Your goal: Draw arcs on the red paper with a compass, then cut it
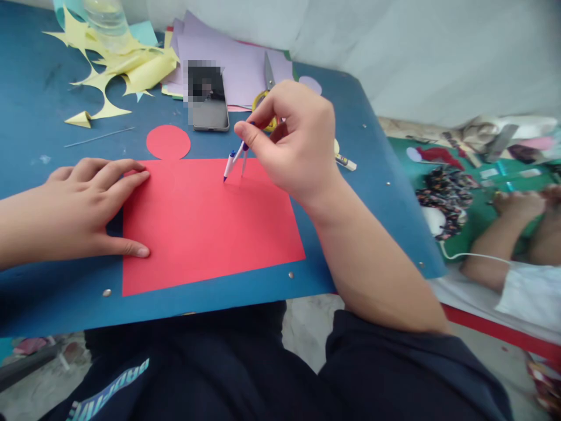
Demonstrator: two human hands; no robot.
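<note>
A sheet of red paper (205,222) lies flat on the blue table. My left hand (94,204) rests at its left edge, fingers stretched out and thumb spread onto the sheet. Above the paper's upper right part, my right hand (298,137) pinches the top of a drawing compass (239,155). A white and blue pen is fitted in one leg, its tip at or just over the paper; the thin metal leg stands beside it. A cut red circle (168,142) touches the sheet's top edge near my left fingers.
Behind are a phone (208,96), purple paper sheets (241,64), scissors (269,73) partly hidden by my right hand, and yellow paper scraps (109,70) by a clear bottle (107,23). A glue stick (346,162) lies right. Another person's hands work at a green table (403,149).
</note>
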